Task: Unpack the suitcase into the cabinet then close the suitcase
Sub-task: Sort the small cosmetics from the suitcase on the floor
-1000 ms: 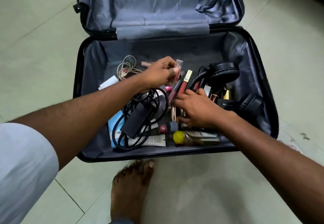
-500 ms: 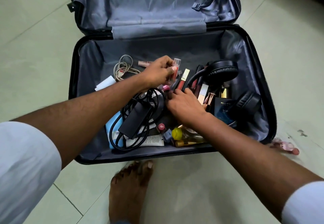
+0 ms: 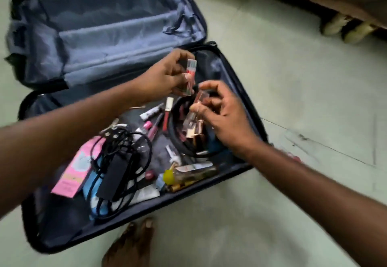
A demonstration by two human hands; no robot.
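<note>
Head view: the suitcase (image 3: pixel 240 91) lies open on the floor (image 3: pixel 293 78), its lid half toward ten o'clock and empty, the filled half toward five o'clock. The left hand (image 3: pixel 165 76) pinches a clear tube with red inside (image 3: pixel 190 74), lifted above the case's middle. Just at its four o'clock, the right hand (image 3: pixel 222 116) curls its fingers round a cluster of rose-gold lipstick tubes (image 3: pixel 193 124) — how many is blurred. Below them lie headphones (image 3: pixel 188 141), a black charger with coiled cable (image 3: pixel 117 174) at seven o'clock, a pink packet (image 3: pixel 73 174) and a yellow-capped bottle (image 3: pixel 188 175) near the front rim. The cabinet is probably the wooden piece at one o'clock, barely showing.

The risk is a dropped tube: the right hand's bundle looks loose — one slick cylinder could slide out during the carry and roll away.
</note>
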